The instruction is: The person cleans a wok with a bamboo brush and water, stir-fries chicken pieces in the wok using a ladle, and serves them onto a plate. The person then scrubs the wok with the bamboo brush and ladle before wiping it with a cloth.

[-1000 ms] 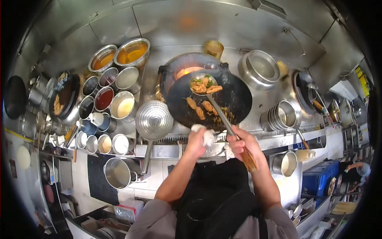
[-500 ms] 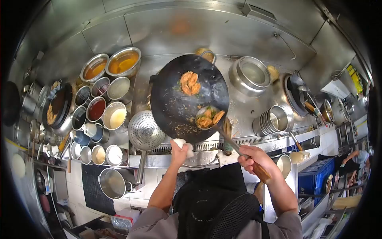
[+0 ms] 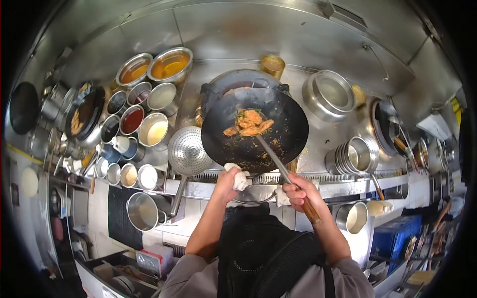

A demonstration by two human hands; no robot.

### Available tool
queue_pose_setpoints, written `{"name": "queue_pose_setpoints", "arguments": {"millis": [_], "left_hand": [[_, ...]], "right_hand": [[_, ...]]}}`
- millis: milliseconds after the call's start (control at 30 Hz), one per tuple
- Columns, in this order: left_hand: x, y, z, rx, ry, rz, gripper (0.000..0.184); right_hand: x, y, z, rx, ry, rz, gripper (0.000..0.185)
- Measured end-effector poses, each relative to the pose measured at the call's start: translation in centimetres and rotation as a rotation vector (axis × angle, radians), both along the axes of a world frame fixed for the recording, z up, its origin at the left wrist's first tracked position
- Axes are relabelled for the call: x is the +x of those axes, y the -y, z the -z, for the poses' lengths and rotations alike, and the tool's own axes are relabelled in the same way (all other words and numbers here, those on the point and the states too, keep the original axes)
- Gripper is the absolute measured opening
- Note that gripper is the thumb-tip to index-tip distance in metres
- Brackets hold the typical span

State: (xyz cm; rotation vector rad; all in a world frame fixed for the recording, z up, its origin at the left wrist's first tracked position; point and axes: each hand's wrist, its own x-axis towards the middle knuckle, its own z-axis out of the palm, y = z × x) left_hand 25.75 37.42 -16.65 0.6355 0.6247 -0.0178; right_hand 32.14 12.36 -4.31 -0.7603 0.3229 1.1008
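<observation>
A: Hands first. Count and state?
B: Two. Left hand (image 3: 227, 184), bottom centre, clenched round one white cloth (image 3: 239, 181) at the near edge of the wok. Right hand (image 3: 301, 191), just right of it, grasping one ladle (image 3: 272, 155) by its wooden handle end.

A: Position of the wok?
B: One wok (image 3: 292, 119), middle of frame, dark, a loop handle at its far rim. Ladle head lies over it, heaped with browned food (image 3: 250, 122) and green bits. Pieces overlap; cannot tell how many.

A: Left of the wok?
B: One perforated skimmer (image 3: 189, 150), long handle pointing down-frame.

A: Upper left?
B: Two bowls of orange liquid (image 3: 170, 65), side by side. Below them, six round containers (image 3: 153, 130) in two rows of three; one holds red sauce (image 3: 132, 119). Lower still, four small tubs (image 3: 130, 176) in a line.

A: Elsewhere?
B: One tin (image 3: 273, 66), top centre. Right of centre, a stack of metal pots (image 3: 359, 154), number unclear. Two more: one deep pot (image 3: 143, 211) lower left, one smaller pot (image 3: 352, 217) lower right.
</observation>
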Motion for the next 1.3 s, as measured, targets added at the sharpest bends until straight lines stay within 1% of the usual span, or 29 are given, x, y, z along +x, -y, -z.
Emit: {"name": "queue_pose_setpoints", "arguments": {"millis": [67, 100, 133, 200, 233, 300, 333, 400, 433, 467, 533, 567, 600, 633, 667, 700, 733, 833, 900, 933, 1000, 1033, 1067, 1100, 1133, 1167, 1200, 1233, 1300], "left_hand": [[0.5, 1.5, -1.3, -0.038, 0.007, -0.009, 0.015], [1.2, 2.1, -2.1, -0.006, -0.017, -0.007, 0.011], [1.6, 2.4, -0.7, -0.017, 0.043, -0.027, 0.008], [1.8, 3.4, -2.9, -0.061, -0.020, -0.079, 0.007], [2.7, 3.0, -2.6, -0.061, -0.011, -0.083, 0.007], [3.1, 2.2, -0.1, -0.142, 0.064, 0.002, 0.008], [4.2, 1.6, 1.0, -0.073, 0.144, -0.045, 0.010], [3.0, 3.0, -2.0, -0.104, -0.013, -0.104, 0.011], [1.5, 3.8, -3.9, -0.032, 0.057, -0.064, 0.010], [1.2, 3.8, -2.4, -0.013, 0.046, -0.033, 0.011], [2.5, 1.9, 1.7, -0.113, 0.064, 0.002, 0.016], [3.2, 0.8, 1.1, -0.099, 0.114, -0.021, 0.018], [3.0, 1.1, 0.2, -0.095, 0.135, -0.028, 0.018], [2.1, 2.4, -2.9, -0.079, 0.100, -0.080, 0.017], [0.9, 3.4, -4.3, -0.074, 0.040, -0.134, 0.017], [0.4, 2.7, -1.7, -0.041, -0.041, -0.014, 0.016], [1.0, 1.5, 0.6, -0.110, 0.027, -0.006, 0.017], [2.4, -0.6, 0.6, -0.077, 0.117, -0.028, 0.015], [1.0, 0.0, -0.3, 0.299, 0.008, 0.006, 0.018], [0.3, -0.2, 2.4, 0.521, 0.092, -0.036, 0.032], [-0.8, -1.5, 6.5, 1.020, 0.102, 0.014, 0.056], [-1.8, -1.5, 8.5, 1.157, 0.064, 0.030, 0.066], [-2.2, -1.6, 8.4, 1.293, 0.026, 0.038, 0.075], [-2.6, -2.3, 8.2, 1.235, 0.031, 0.119, 0.081], [-2.8, -2.2, 6.1, 1.182, 0.010, 0.081, 0.076], [-2.7, -2.3, 6.7, 1.167, 0.026, 0.012, 0.070], [-2.8, -2.4, 7.3, 1.150, 0.039, -0.053, 0.064], [-2.6, -2.3, 6.5, 1.150, 0.046, -0.049, 0.064], [-2.6, -1.1, 5.2, 1.070, 0.069, -0.040, 0.050]], "right_hand": [[0.3, 1.2, -0.2, 0.073, 0.043, -0.049, 0.029], [0.2, 1.6, -0.7, 0.043, 0.066, -0.037, 0.035], [0.2, 2.0, -1.3, -0.007, 0.086, -0.030, 0.032], [0.5, 2.7, -3.1, -0.055, 0.100, -0.030, 0.029], [1.0, 2.9, -3.7, -0.055, 0.109, -0.034, 0.029], [0.6, 3.6, -4.4, -0.163, 0.133, -0.081, 0.026], [0.4, 3.3, -5.6, -0.226, 0.151, -0.067, 0.023], [0.5, 3.3, -7.8, -0.303, 0.232, -0.152, 0.019], [0.7, 3.6, -8.1, -0.253, 0.203, -0.167, 0.020], [0.9, 3.7, -8.1, -0.263, 0.192, -0.166, 0.020], [0.7, 3.8, -7.9, -0.280, 0.200, -0.162, 0.024], [0.7, 3.0, -8.1, -0.256, 0.115, -0.103, 0.019], [0.8, 2.7, -8.4, -0.253, 0.136, -0.107, 0.019], [0.8, 2.7, -8.5, -0.226, 0.135, -0.133, 0.016], [0.4, 2.8, -8.5, -0.209, 0.109, -0.163, 0.014], [0.3, 2.9, -8.2, -0.256, 0.129, -0.133, 0.013], [0.8, 3.4, -6.9, -0.193, 0.058, -0.122, 0.012], [0.5, 2.3, -7.4, -0.306, 0.186, -0.162, 0.010], [0.5, 2.6, -6.9, -0.322, 0.123, -0.157, 0.010], [0.7, 2.1, -7.3, -0.306, 0.144, -0.146, 0.010], [0.6, 1.2, -8.0, -0.320, 0.150, -0.180, 0.009], [0.8, 0.9, -7.5, -0.284, 0.133, -0.179, 0.010], [0.8, 0.8, -7.8, -0.279, 0.148, -0.167, 0.010], [0.8, 0.7, -8.0, -0.199, 0.104, -0.142, 0.008], [0.7, 0.8, -8.1, -0.120, 0.058, -0.121, 0.010], [0.8, 1.4, -7.4, 0.027, -0.010, -0.093, 0.009], [0.3, 1.4, -7.1, 0.029, -0.010, -0.082, 0.009], [0.0, 1.3, -7.0, 0.069, -0.030, -0.063, 0.009], [-0.4, 1.1, -6.7, 0.094, -0.053, -0.040, 0.008]]}}
